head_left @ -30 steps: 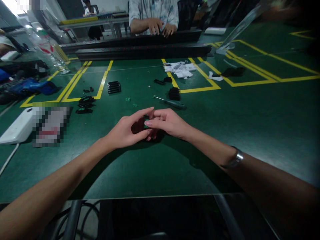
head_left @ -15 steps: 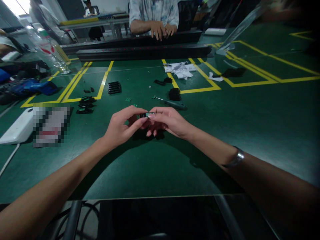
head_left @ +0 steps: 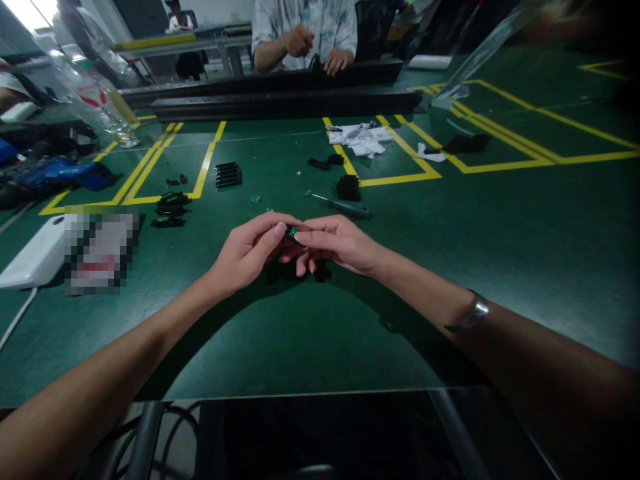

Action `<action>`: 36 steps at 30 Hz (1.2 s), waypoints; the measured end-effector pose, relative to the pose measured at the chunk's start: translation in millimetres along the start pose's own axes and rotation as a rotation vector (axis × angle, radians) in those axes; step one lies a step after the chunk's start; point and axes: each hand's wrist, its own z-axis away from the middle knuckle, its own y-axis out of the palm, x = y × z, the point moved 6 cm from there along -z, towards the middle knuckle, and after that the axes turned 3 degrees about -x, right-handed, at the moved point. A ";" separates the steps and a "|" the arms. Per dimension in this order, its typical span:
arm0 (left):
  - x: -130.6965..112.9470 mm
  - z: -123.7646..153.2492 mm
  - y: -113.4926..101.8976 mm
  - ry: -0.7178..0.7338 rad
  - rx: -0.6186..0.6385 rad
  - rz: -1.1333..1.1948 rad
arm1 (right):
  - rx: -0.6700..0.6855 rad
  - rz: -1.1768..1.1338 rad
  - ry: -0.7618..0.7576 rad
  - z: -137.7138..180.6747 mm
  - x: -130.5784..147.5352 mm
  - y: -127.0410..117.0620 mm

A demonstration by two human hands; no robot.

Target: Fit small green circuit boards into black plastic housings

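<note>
My left hand [head_left: 247,252] and my right hand [head_left: 337,243] meet above the green table mat [head_left: 310,320]. Both pinch one small part [head_left: 292,232], black with a green piece on it, held between their fingertips. The fingers hide most of it. A screwdriver [head_left: 343,205] with a dark handle lies just beyond my right hand. Two tiny green chips [head_left: 256,199] lie on the mat beyond my left hand.
Black plastic parts lie at the left [head_left: 170,208], at the middle [head_left: 228,175] and near the screwdriver [head_left: 349,187]. A white device [head_left: 31,257] sits at the far left. White papers [head_left: 361,138] lie further back. Another person's hands [head_left: 300,40] work at a long black rail [head_left: 285,100].
My hands have lifted a little and turned the small part between the fingertips. The person across has raised one hand off the rail.
</note>
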 end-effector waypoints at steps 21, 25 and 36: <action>3.9 -0.4 10.3 -0.086 0.172 0.129 | 0.087 0.203 -0.015 0.4 0.7 5.7; 3.3 0.0 11.2 -0.132 0.148 0.124 | 0.092 0.190 -0.040 -1.1 2.0 7.2; 7.4 6.0 24.1 -0.183 0.337 0.180 | 0.017 0.260 -0.116 -1.4 2.8 5.5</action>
